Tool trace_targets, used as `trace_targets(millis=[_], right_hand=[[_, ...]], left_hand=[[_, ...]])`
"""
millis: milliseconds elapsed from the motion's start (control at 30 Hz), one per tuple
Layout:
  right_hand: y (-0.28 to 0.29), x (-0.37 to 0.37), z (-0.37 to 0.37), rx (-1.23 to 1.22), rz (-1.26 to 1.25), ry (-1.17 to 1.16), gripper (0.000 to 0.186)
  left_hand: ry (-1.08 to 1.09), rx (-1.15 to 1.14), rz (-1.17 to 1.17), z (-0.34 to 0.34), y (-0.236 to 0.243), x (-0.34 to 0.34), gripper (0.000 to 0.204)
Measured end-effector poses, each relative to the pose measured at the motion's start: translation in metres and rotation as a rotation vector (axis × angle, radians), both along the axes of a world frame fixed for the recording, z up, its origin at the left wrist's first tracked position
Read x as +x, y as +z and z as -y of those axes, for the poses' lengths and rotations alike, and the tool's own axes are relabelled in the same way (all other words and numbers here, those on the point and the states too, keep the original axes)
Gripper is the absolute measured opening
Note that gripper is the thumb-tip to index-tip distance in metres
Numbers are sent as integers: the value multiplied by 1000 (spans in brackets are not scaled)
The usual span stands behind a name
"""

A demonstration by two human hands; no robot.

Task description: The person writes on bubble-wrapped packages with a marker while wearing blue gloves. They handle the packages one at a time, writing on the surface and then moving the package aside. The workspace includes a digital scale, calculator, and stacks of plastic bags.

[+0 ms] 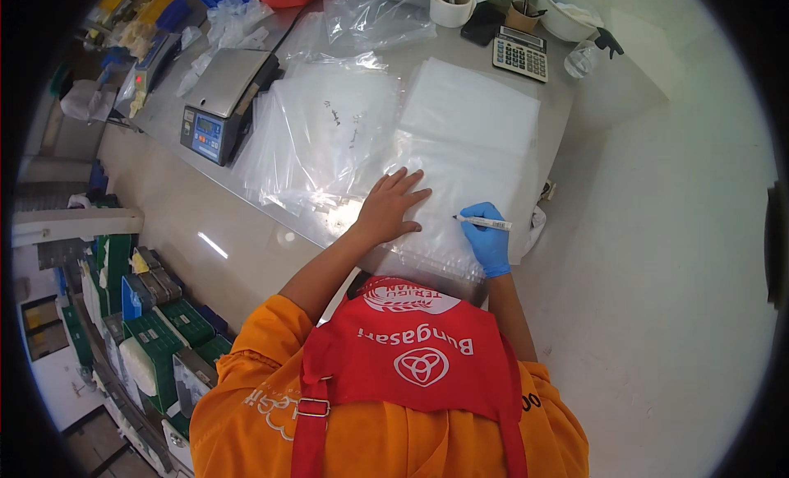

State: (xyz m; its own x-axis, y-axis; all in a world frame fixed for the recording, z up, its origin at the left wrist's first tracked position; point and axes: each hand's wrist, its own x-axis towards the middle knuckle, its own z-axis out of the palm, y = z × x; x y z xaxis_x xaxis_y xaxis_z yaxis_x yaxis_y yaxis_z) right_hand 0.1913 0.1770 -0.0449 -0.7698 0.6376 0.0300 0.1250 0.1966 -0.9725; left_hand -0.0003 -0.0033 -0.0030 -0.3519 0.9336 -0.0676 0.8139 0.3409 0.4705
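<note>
My bare left hand lies with fingers spread on a stack of clear plastic bags at the metal table's front edge. My right hand, in a blue glove, grips a white marker with its dark tip just above or on the top bag, to the right of my left hand. Beside that stack, to the left, lies another pile of loose clear bags with dark handwriting on the top one.
A digital scale stands left of the bags on the metal table. Behind them are a calculator, tape roll and white bowl. A white wall is at right. Green, blue crates stand lower left.
</note>
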Motion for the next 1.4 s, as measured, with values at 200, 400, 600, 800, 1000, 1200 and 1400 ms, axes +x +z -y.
trace_targets(millis=[200, 400, 600, 800, 1000, 1200, 1400], right_hand=[[1, -2, 0, 77, -18, 53, 8], [7, -3, 2, 90, -12, 32, 9], [6, -1, 3, 60, -7, 21, 9], [3, 1, 3, 67, -1, 37, 10], [6, 3, 3, 38, -28, -10, 10], [4, 8, -3, 23, -35, 20, 9], [7, 8, 1, 22, -25, -13, 9]], left_hand=[[14, 16, 8, 1, 1, 0, 78], [21, 17, 22, 1, 1, 1, 78], [27, 12, 33, 0, 3, 3, 78], [30, 20, 26, 1, 3, 2, 78], [30, 36, 31, 2, 0, 1, 79], [36, 27, 28, 2, 1, 2, 78], [33, 19, 32, 2, 1, 2, 78]])
